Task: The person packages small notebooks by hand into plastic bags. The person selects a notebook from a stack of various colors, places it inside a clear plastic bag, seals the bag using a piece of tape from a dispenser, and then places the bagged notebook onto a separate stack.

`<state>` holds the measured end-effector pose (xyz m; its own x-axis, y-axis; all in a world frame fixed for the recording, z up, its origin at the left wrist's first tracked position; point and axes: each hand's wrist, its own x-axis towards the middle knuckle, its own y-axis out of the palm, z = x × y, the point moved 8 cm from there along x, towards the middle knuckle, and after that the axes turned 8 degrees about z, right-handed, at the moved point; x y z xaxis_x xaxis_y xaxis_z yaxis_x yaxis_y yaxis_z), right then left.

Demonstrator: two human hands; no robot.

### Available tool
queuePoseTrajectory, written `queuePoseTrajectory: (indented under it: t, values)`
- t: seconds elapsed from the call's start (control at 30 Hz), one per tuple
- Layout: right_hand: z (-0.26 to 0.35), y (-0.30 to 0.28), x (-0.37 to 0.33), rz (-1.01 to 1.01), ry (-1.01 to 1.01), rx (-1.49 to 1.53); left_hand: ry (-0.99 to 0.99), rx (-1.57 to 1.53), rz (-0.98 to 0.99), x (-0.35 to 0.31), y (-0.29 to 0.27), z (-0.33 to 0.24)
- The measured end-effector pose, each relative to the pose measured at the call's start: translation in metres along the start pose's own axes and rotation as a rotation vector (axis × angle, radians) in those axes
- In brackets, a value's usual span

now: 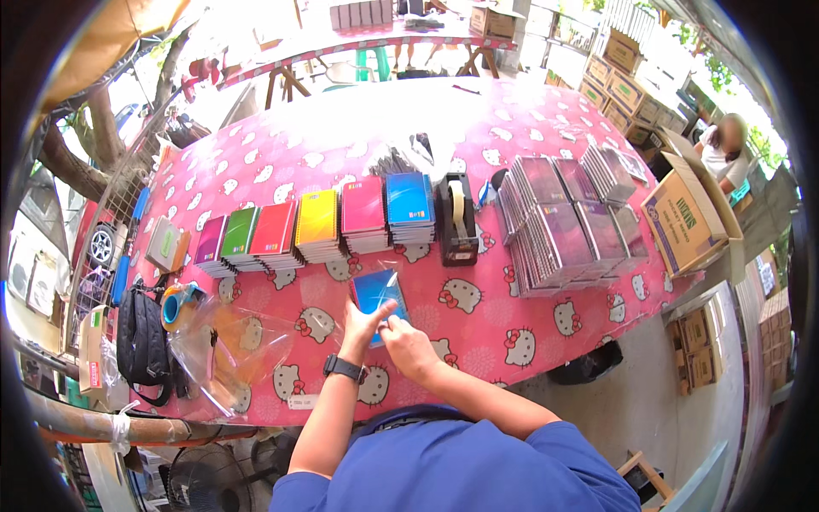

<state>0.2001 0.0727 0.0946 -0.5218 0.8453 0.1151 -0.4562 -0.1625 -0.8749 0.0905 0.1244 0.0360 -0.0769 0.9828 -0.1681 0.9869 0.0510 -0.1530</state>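
Observation:
A small blue notebook (374, 288) stands tilted in front of me over the pink table, and a glossy clear plastic film seems to cover it. My left hand (365, 329) grips its near left side, the thumb lying across the cover. At its lower right edge, my right hand (409, 346) has its fingers pinched together, apparently on the plastic; the fingertips are partly hidden. Beyond my hands runs a row of spiral notebook stacks, among them a yellow stack (317, 218), a red stack (274, 229) and a blue stack (411, 200). A black tape dispenser (458, 224) stands at the row's right end.
Plastic-wrapped notebook packs (559, 230) are piled on the table's right, beside an open cardboard box (687, 213). Clear plastic bags (235, 350), a black bag (143, 337) and a tape roll (175, 305) lie left. Another person (725, 154) is at the far right, near stacked cartons (627, 90).

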Motion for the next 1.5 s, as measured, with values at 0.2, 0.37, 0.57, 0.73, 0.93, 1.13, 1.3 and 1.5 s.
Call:
queuePoseTrajectory:
  t: [0.2,0.37,0.57,0.73,0.93,1.13,1.3,1.5]
  values:
    - [0.002,0.006,-0.010,0.120,-0.272,0.250,0.014,0.096,-0.001,-0.002,-0.012,0.029]
    - [-0.152,0.015,0.028,0.078,0.698,1.044,0.089,-0.009,0.106,0.002,0.002,0.022]
    - [-0.152,0.032,0.098,0.166,0.475,1.249,0.018,-0.234,0.311,-0.005,0.006,0.009]
    - [-0.171,0.021,0.112,0.039,0.613,1.345,0.029,-0.141,0.353,-0.002,0.014,0.010]
    - [-0.154,0.005,0.112,-0.215,0.403,1.586,-0.024,-0.188,0.436,-0.005,0.004,0.007]
    - [-0.157,0.012,0.102,0.125,0.166,0.848,-0.106,-0.173,0.460,0.002,0.013,0.033]
    - [-0.163,0.007,0.113,-0.061,0.268,1.135,0.146,-0.061,0.398,0.009,0.000,0.027]
    - [-0.179,0.011,0.093,0.039,0.569,1.026,0.034,-0.171,0.402,0.005,0.006,0.030]
